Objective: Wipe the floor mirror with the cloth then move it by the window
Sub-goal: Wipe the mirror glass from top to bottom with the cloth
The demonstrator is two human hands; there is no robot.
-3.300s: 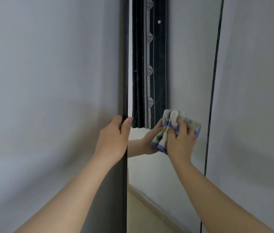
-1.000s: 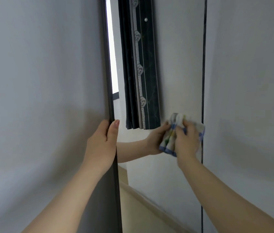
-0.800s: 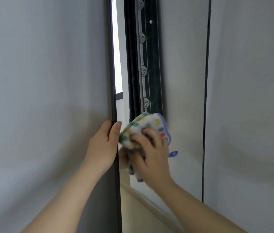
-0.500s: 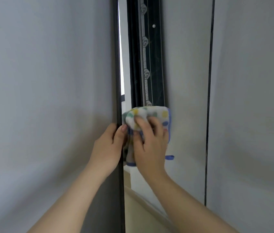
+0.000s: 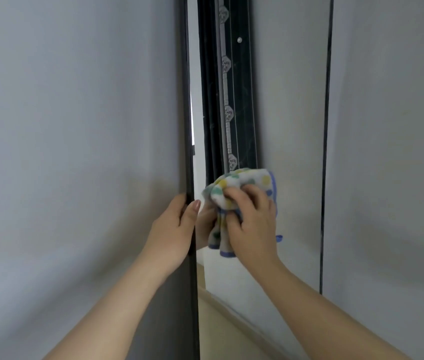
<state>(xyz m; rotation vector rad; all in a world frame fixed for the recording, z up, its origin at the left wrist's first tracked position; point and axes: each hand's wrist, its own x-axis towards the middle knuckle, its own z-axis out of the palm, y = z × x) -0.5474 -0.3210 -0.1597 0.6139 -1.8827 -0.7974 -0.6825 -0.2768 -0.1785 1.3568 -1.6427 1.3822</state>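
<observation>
The left hand (image 5: 173,229) curls round the black left frame edge of the floor mirror (image 5: 294,126), which has grey wall (image 5: 75,126) on either side, while the right hand (image 5: 251,224) grips a bunched dotted cloth (image 5: 242,181) pressed to the glass just beside that edge, below a reflected dark curtain (image 5: 239,100).

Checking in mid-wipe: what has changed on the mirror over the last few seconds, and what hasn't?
The right hand swept the cloth across the mirror glass, from beside the right frame edge over to the left edge, ending close beside the left hand. Nothing was let go or newly taken. Unchanged: the right hand grips the bunched cloth, and the left hand holds the mirror's left frame edge at about the same height.
</observation>
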